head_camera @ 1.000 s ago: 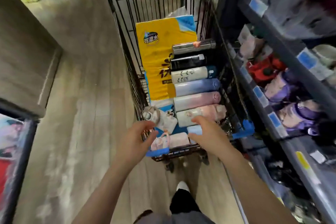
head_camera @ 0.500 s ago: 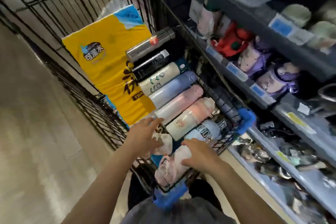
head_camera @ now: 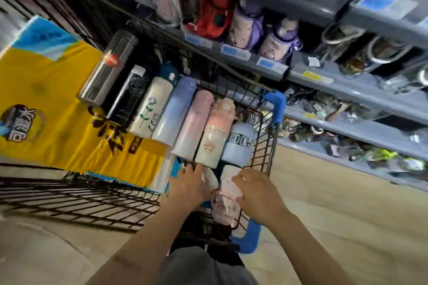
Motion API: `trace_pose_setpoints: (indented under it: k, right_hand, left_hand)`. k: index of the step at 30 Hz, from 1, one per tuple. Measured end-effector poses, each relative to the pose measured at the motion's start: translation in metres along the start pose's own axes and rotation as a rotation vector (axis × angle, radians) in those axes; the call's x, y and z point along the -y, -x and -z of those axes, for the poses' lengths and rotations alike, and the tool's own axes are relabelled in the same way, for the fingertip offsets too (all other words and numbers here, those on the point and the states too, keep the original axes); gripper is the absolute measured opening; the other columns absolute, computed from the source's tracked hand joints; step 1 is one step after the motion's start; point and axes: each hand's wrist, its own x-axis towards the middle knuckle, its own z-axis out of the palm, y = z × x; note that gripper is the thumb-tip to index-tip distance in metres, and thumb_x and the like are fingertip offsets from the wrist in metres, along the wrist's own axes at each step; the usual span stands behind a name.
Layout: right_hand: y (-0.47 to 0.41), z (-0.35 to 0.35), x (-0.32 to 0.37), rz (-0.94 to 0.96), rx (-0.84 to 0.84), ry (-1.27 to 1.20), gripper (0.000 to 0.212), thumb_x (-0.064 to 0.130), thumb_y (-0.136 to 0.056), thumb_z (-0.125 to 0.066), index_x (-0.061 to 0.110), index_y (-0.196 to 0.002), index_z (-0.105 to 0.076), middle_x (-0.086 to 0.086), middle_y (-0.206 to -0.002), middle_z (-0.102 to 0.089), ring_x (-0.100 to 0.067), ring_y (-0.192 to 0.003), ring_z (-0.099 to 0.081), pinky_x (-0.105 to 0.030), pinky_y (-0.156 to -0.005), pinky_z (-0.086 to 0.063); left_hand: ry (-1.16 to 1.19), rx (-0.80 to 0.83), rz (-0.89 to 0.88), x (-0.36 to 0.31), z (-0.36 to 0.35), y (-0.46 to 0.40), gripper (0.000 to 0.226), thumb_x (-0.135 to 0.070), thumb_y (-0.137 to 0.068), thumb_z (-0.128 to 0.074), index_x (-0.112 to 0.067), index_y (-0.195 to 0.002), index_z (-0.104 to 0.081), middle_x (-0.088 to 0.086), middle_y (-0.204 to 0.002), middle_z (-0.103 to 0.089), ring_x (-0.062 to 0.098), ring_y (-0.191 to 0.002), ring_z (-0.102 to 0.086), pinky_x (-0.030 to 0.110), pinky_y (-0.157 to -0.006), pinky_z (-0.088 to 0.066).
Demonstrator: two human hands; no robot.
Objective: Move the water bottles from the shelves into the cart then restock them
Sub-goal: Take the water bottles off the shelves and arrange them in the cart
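A black wire cart [head_camera: 264,146] with blue handle corners holds a row of water bottles lying side by side: steel [head_camera: 108,69], black [head_camera: 127,97], cream with a flower print [head_camera: 151,109], lavender [head_camera: 176,111], pink [head_camera: 194,125], pink-and-white [head_camera: 215,132] and light blue with lettering [head_camera: 239,141]. At the cart's near end my left hand [head_camera: 187,187] lies curled over a pale bottle [head_camera: 209,179]. My right hand [head_camera: 257,192] grips a pink bottle [head_camera: 225,206] beside it. Both bottles are partly hidden by my hands.
A big yellow package [head_camera: 46,99] fills the cart's left side. Grey shelves [head_camera: 347,85] run close along the cart's right, with purple bottles [head_camera: 245,25], a red one [head_camera: 213,14] and blurred goods lower down. Wooden floor [head_camera: 347,227] lies to the right.
My view has swung right and closer to the cart. My left hand went from reaching in the air down onto the pale bottle. My right hand stays on the pink bottle.
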Motion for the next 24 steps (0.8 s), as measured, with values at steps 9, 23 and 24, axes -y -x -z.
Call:
trace_pose_setpoints:
  k: [9, 23, 24]
  right_hand:
    - [-0.001, 0.000, 0.005, -0.029, 0.012, -0.018, 0.041, 0.026, -0.088, -0.058, 0.015, -0.127, -0.053, -0.007, -0.129, -0.051, -0.028, -0.121, -0.046, -0.034, -0.100, -0.032]
    - [-0.076, -0.012, 0.003, 0.471, 0.328, 0.437, 0.039, 0.020, -0.100, -0.043, 0.016, -0.139, -0.041, -0.010, -0.138, -0.046, -0.030, -0.123, -0.042, -0.043, -0.095, -0.040]
    - [-0.080, -0.015, 0.002, 0.501, 0.358, 0.483, 0.041, 0.019, -0.098, -0.046, 0.015, -0.138, -0.041, -0.010, -0.138, -0.047, -0.030, -0.124, -0.042, -0.043, -0.096, -0.040]
  left_hand:
    - [0.000, 0.111, 0.035, 0.008, -0.005, -0.005, 0.076, -0.039, -0.076, -0.071, -0.027, -0.135, -0.024, 0.009, -0.128, -0.049, 0.031, -0.115, -0.051, 0.043, -0.088, -0.047]
    - [-0.437, -0.184, -0.215, 0.101, 0.073, 0.019, 0.079, -0.037, -0.085, -0.062, -0.038, -0.140, -0.006, -0.001, -0.139, -0.035, 0.024, -0.131, -0.035, 0.041, -0.102, -0.033]
    - [-0.499, -0.178, -0.231, 0.110, 0.073, 0.015, 0.079, -0.033, -0.086, -0.061, -0.038, -0.141, -0.005, 0.000, -0.140, -0.034, 0.025, -0.131, -0.034, 0.042, -0.103, -0.032]
